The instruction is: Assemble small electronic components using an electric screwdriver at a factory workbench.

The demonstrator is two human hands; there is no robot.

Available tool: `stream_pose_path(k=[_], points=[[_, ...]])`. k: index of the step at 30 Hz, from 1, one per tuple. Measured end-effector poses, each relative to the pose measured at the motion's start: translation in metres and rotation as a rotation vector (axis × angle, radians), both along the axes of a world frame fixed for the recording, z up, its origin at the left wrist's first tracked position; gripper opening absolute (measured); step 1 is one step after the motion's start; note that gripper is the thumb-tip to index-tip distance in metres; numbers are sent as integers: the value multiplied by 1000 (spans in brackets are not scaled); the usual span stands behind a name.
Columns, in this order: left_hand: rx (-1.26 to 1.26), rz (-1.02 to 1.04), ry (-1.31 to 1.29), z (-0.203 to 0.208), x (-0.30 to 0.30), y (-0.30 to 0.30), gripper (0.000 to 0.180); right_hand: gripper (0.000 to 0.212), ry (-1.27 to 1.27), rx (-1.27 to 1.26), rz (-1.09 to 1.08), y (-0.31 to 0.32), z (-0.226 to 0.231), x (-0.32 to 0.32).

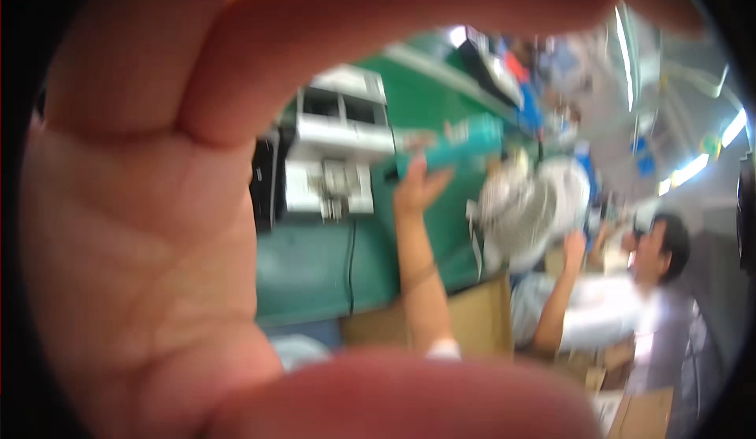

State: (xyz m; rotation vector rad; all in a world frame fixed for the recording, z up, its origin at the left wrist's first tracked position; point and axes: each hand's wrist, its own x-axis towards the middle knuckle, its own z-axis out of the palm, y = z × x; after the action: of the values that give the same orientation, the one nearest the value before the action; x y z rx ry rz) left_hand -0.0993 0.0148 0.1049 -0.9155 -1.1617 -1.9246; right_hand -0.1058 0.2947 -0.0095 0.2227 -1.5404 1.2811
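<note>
A large hand, by its shape my right hand (150, 281), is right against the camera. Its palm fills the left side, its fingers curl across the top and its thumb lies along the bottom. Whatever those fingers grip is hidden. Through the gap, farther off, a bare forearm (425, 281) with a white sleeve end reaches over a green table (303, 262). It seems to be another person's. That hand holds a blurred teal, long object (461, 144) with a dark tip. My left hand cannot be made out.
The view is turned sideways. White box-like units (339, 136) and a metal fixture (335, 187) stand on the table, with a dark cable (352, 262). Beyond are a white fan-like object (528, 203), a seated person (606, 305) in light clothing and cardboard (480, 321).
</note>
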Motion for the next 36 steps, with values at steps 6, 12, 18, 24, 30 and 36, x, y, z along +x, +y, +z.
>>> stream_pose_path(k=[6, 12, 18, 24, 30, 36], points=[[-84, -322, 151, 55, 55, 50, 69, 44, -164, 110, -155, 20, 0, 26], [-452, -293, 388, 48, 94, 36, 45, 47, 222, -387, 110, 21, 10, 32], [-918, -548, 763, 43, 145, 55, 35, 27, -321, -630, -259, 60, -27, 5], [-1492, -900, 1027, 15, 157, 91, 39, 28, -416, -552, -429, 87, -45, -4], [-1796, -1017, 1054, -38, 157, 99, 38, 25, -465, -458, -490, 79, -57, -14], [-1490, -914, 592, -119, 183, 65, 16, 26, -598, -191, -406, 60, -50, 4]])
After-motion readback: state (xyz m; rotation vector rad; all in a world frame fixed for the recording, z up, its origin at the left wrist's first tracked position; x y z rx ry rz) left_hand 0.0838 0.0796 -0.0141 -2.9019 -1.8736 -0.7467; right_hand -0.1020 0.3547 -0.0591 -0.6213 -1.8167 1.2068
